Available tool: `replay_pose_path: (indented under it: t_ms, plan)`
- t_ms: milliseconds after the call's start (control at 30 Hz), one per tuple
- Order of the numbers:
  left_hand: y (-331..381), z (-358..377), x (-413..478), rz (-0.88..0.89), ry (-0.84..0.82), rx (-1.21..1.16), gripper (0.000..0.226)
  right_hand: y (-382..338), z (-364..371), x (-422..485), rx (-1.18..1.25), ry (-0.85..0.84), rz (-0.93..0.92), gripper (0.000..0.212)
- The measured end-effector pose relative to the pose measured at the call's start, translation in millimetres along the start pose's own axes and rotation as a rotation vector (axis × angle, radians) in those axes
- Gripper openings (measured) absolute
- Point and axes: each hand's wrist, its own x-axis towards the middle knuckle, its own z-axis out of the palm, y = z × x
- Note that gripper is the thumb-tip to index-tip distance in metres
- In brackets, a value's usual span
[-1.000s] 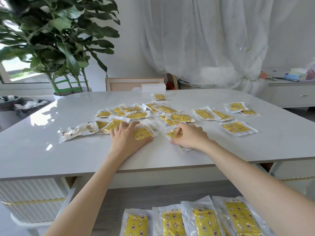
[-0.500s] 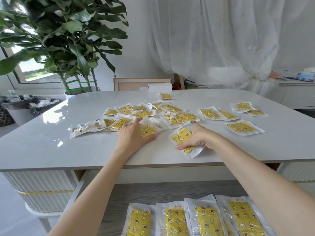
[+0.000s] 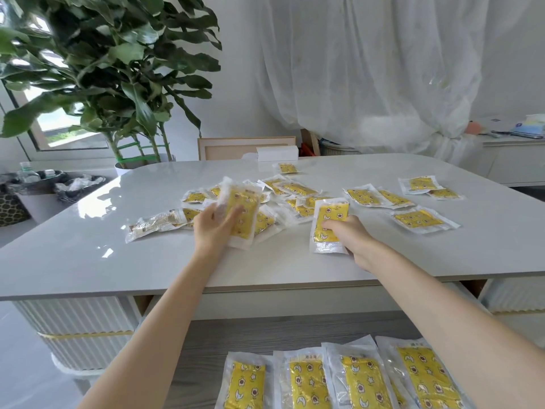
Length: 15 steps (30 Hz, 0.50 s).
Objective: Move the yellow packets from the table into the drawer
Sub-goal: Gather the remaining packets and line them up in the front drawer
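Observation:
Several yellow packets in clear wrap lie scattered on the white table [image 3: 88, 261]. My left hand [image 3: 213, 227] grips one yellow packet [image 3: 241, 214], lifted and tilted above the pile. My right hand [image 3: 349, 236] holds another yellow packet [image 3: 328, 222] by its right edge, raised off the tabletop. Below the table's front edge the open drawer [image 3: 265, 335] has a grey wood-grain bottom. A row of yellow packets [image 3: 309, 382] lies in it at the near side.
More packets lie at the right [image 3: 418, 219] and far middle [image 3: 287, 168] of the table. A packet with brownish contents [image 3: 153, 224] lies at the left. A potted plant [image 3: 112, 84] stands behind the table's left corner, a white box [image 3: 277, 152] at its far edge.
Both hands were pressing flat on packets on the table. Now each has lifted one packet off the surface, the left from the pile, the right after sliding its packet nearer.

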Motion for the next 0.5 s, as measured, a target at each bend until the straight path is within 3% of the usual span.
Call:
replay_pose_path:
  t_ms: [67,133,233,367,433,500]
  plan:
    - [1.2,-3.5,3.6,-0.093,0.022,-0.169,0.027,-2.0,0.0,-1.2,0.078,0.013,0.018,0.045]
    - [3.8,-1.3,5.5,-0.101,-0.026,-0.175,0.023,-2.4,-0.3,-1.1,0.128,0.030,0.024,0.046]
    - [5.3,7.9,14.2,-0.096,-0.192,0.069,0.024,-4.6,0.7,-3.0,0.168,0.049,0.040,0.044]
    - [5.0,18.4,31.6,-0.081,-0.529,0.673,0.062,-5.5,1.7,-1.4,0.165,0.049,0.057,0.033]
    - [11.1,22.9,31.7,-0.012,-0.593,0.787,0.063,-5.2,2.2,-1.8,0.142,0.042,0.056,0.033]
    - [14.4,25.1,30.8,0.045,-0.603,0.773,0.053,-5.7,2.3,-4.7,0.138,0.027,0.051,0.017]
